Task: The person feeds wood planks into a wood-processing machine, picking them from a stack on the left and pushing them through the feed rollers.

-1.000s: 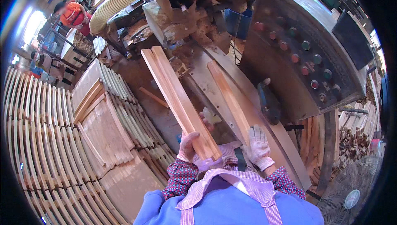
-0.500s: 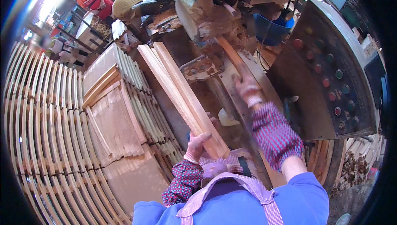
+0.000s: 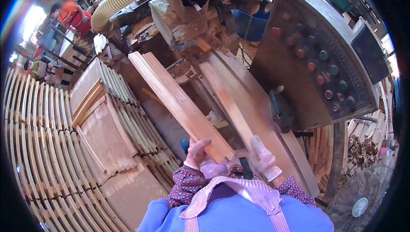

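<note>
My left hand (image 3: 197,151), in a pale work glove, is closed around the near end of a pair of long wooden strips (image 3: 177,104) lying side by side and slanting away to the upper left. To the right, my gloved right hand (image 3: 264,160) grips the near end of another wooden strip (image 3: 226,102). That strip extends over the machine table (image 3: 267,125) toward the machine, and motion blurs both it and the hand. Farther ahead, the end of a reddish strip (image 3: 202,44) shows at the sawdust-covered machine (image 3: 183,23).
A control panel (image 3: 294,74) with coloured buttons rises at the right. Stacked wooden strips (image 3: 42,138) and flat boards (image 3: 102,131) fill the left. A ribbed hose (image 3: 124,1), blue bucket (image 3: 250,26) and floor fan (image 3: 361,204) stand around. A person (image 3: 72,16) is at the far left.
My right hand has come back from the far part of the machine table toward my body and now grips a strip. The left hand keeps its strips. The whole view has shifted.
</note>
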